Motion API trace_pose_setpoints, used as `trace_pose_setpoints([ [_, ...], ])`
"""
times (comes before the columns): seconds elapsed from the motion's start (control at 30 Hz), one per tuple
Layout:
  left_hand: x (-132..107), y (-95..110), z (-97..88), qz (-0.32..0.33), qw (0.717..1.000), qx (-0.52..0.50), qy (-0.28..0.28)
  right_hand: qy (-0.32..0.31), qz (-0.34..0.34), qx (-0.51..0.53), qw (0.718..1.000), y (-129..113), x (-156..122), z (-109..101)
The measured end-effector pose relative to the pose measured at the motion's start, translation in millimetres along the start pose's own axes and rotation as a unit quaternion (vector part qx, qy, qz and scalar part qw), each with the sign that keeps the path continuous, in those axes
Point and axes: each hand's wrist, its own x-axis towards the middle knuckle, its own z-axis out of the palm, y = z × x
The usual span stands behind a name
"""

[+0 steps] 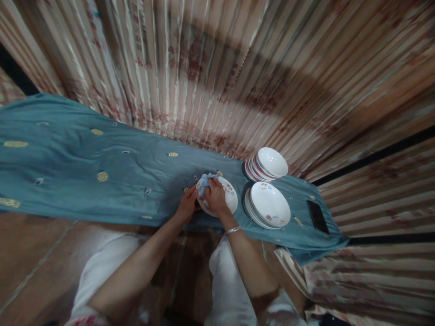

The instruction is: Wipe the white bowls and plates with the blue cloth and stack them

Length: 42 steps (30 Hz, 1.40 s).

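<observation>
My left hand (187, 204) is closed on the left rim of a white plate with a flower pattern (228, 195), held just above the blue cloth's near edge. My right hand (215, 197) lies on the plate's face, fingers closed on a small light-blue cloth (204, 181) pressed against the plate. A metal bangle (233, 230) circles my right wrist.
A teal-blue embroidered cloth (84, 158) covers a long low surface. To the right stand a stack of white flowered plates (268, 206) and, behind it, a stack of bowls (268, 164). A dark phone (317, 216) lies near the cloth's right end. Striped curtains (217, 68) hang behind.
</observation>
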Motion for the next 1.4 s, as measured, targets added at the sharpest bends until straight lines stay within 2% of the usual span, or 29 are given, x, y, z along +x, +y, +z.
trace_pose_setpoints([
  [0.3,1,-1,-1.1,0.013,1.000,-0.003,-0.003,-0.059,-0.095,0.104,0.988,-8,-18,-6],
  [0.57,-2,3,1.3,0.006,1.000,0.003,0.008,-0.101,-0.095,0.151,0.979,-1,-45,-25],
  [0.77,-3,4,3.0,0.011,1.000,0.005,0.001,-0.139,-0.118,0.158,0.970,10,-57,-40],
  [1.07,-3,4,2.6,0.003,1.000,0.002,-0.007,-0.117,-0.084,0.069,0.987,38,-68,-53],
  [1.4,0,2,1.8,0.002,1.000,0.002,-0.002,-0.091,-0.050,0.037,0.994,52,-43,-45],
])
